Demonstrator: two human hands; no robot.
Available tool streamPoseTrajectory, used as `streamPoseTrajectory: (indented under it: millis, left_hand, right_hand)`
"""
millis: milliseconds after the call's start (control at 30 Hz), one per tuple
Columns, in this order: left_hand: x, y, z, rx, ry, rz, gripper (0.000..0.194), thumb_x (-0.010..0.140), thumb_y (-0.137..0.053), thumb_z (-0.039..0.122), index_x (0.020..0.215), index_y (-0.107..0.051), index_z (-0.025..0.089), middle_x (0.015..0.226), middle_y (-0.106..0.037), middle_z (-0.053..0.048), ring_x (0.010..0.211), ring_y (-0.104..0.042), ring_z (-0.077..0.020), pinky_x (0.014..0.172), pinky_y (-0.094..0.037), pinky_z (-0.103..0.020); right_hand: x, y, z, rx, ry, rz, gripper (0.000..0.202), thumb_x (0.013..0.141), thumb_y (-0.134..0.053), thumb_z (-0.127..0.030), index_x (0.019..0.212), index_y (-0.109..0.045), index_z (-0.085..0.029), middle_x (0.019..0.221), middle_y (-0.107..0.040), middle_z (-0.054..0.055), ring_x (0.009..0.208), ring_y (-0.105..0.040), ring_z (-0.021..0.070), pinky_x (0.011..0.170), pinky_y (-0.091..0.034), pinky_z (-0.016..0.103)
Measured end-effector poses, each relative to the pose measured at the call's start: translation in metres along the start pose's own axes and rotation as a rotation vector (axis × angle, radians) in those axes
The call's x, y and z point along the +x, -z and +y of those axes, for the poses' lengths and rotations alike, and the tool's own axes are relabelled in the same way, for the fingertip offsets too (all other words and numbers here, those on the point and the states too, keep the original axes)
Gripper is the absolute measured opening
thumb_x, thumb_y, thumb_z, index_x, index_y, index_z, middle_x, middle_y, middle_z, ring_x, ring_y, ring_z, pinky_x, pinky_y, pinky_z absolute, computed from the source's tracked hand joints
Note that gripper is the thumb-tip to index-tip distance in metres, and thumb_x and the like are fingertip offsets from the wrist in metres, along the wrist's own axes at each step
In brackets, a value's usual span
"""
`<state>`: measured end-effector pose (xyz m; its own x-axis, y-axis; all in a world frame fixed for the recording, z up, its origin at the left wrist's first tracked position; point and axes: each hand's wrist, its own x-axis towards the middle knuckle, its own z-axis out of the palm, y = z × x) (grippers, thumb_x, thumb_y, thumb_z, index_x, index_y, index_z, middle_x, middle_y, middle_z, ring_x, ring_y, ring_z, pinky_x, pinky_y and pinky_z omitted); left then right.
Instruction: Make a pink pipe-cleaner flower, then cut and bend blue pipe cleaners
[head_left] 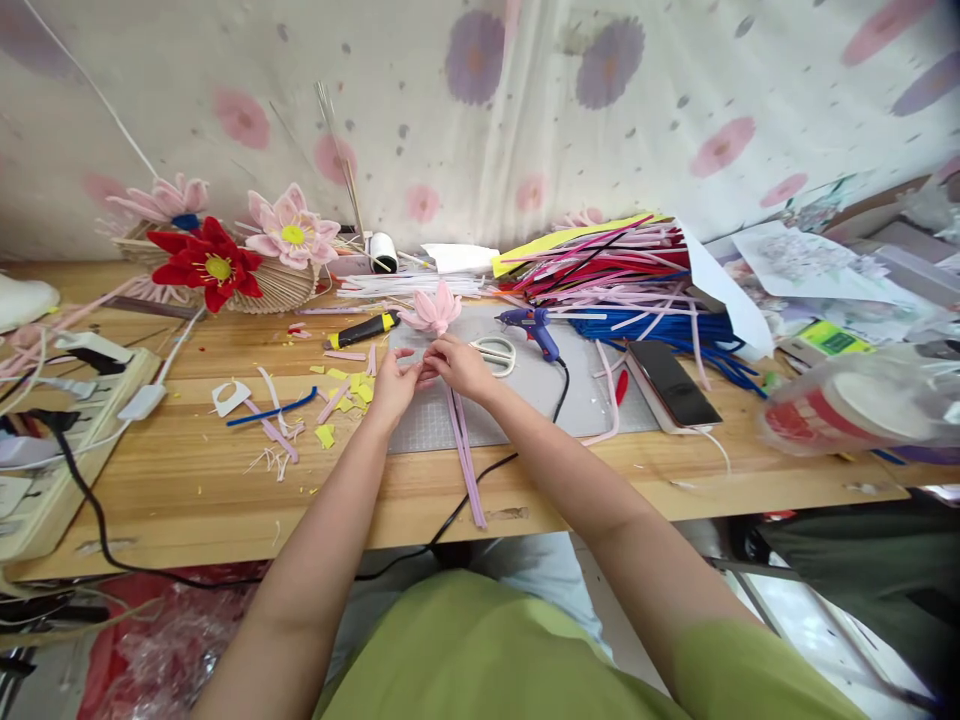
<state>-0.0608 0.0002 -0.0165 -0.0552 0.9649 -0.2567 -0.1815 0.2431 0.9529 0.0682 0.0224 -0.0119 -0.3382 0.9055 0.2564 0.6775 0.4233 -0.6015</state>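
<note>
Pink Flower (pixel 435 311) Raised Before Us

We hold it petals up, its pale, fuzzy petals spreading outward from a narrower base, which our fingers (pixel 429 366) partly hide. Below, we see slim lilac strips (pixel 466 465) running side by side toward us, their lower ends loose and nearly level; we cannot tell whether they join the flower.

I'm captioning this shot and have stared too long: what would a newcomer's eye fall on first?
Probably the bright red flower with its yellow centre, at the picture's left, towards the back of the wooden table. Next, the heap of coloured strips spilling across the back, right of the middle. Then, near the centre, the left hand and right hand meeting just below a pale pink flower.
</note>
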Motion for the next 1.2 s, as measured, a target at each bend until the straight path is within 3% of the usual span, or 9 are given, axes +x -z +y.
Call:
streamPoseTrajectory:
  millis: [200, 300, 500, 800, 933, 1067, 1200]
  left_hand:
    - [0.001, 0.008, -0.006, 0.117, -0.079, -0.015, 0.027, 0.076, -0.056, 0.012, 0.099, -0.043, 0.02, 0.066, -0.063, 0.0, 0.062, -0.066, -0.0145, 0.058, -0.053, -0.026]
    - [0.002, 0.012, -0.009, 0.145, -0.112, 0.005, 0.029, 0.074, -0.059, 0.012, 0.099, -0.046, 0.02, 0.065, -0.063, 0.0, 0.059, -0.065, -0.0137, 0.055, -0.052, -0.023]
    - [0.002, 0.014, -0.015, 0.199, -0.157, 0.02, 0.028, 0.073, -0.06, 0.014, 0.098, -0.05, 0.021, 0.067, -0.064, -0.001, 0.061, -0.064, -0.0137, 0.058, -0.051, -0.023]
    - [-0.004, 0.019, -0.009, 0.102, -0.156, 0.057, 0.022, 0.073, -0.059, 0.014, 0.094, -0.053, 0.02, 0.075, -0.066, -0.003, 0.07, -0.066, -0.015, 0.062, -0.051, -0.024]
    - [-0.005, 0.024, -0.008, 0.093, -0.175, 0.117, 0.006, 0.076, -0.054, 0.016, 0.082, -0.056, 0.016, 0.079, -0.065, -0.004, 0.066, -0.064, -0.0122, 0.058, -0.051, -0.023]
    - [-0.003, 0.032, -0.009, 0.077, -0.157, 0.21, 0.008, 0.077, -0.053, 0.019, 0.08, -0.057, 0.014, 0.073, -0.065, -0.004, 0.05, -0.055, -0.0075, 0.052, -0.05, -0.023]
    - [-0.003, 0.045, -0.009, 0.116, -0.154, 0.288, 0.01, 0.07, -0.061, 0.021, 0.076, -0.058, 0.014, 0.064, -0.061, -0.001, 0.049, -0.054, -0.0078, 0.048, -0.048, -0.021]
  right_hand:
    - [0.009, 0.003, 0.007, 0.257, 0.013, -0.196, 0.016, 0.081, -0.05, -0.022, 0.079, -0.064, -0.015, 0.077, -0.062, 0.002, 0.072, -0.055, 0.0111, 0.069, -0.037, 0.022]
    - [0.01, 0.008, 0.003, 0.256, 0.004, -0.249, 0.014, 0.08, -0.052, -0.023, 0.08, -0.064, -0.015, 0.073, -0.063, 0.001, 0.068, -0.054, 0.0107, 0.065, -0.036, 0.022]
    - [0.01, 0.009, -0.002, 0.11, -0.003, -0.218, 0.014, 0.079, -0.051, -0.021, 0.074, -0.063, -0.016, 0.068, -0.063, 0.001, 0.066, -0.053, 0.0109, 0.063, -0.033, 0.022]
    - [0.013, -0.009, 0.009, 0.444, -0.25, -0.209, 0.01, 0.079, -0.045, -0.022, 0.07, -0.048, -0.018, 0.058, -0.051, -0.003, 0.051, -0.048, 0.0085, 0.053, -0.037, 0.021]
    - [0.013, -0.006, 0.0, 0.271, -0.238, -0.168, 0.02, 0.081, -0.036, -0.02, 0.061, -0.041, -0.019, 0.053, -0.046, -0.003, 0.05, -0.041, 0.0088, 0.051, -0.031, 0.021]
    - [0.018, -0.01, -0.016, 0.159, -0.229, -0.16, 0.03, 0.082, -0.037, -0.026, 0.055, -0.042, -0.017, 0.052, -0.047, -0.001, 0.052, -0.041, 0.0095, 0.053, -0.029, 0.023]
    - [0.021, -0.014, -0.026, 0.335, -0.094, -0.2, 0.013, 0.073, -0.056, -0.028, 0.079, -0.054, -0.016, 0.075, -0.057, 0.0, 0.059, -0.048, 0.0082, 0.058, -0.035, 0.021]
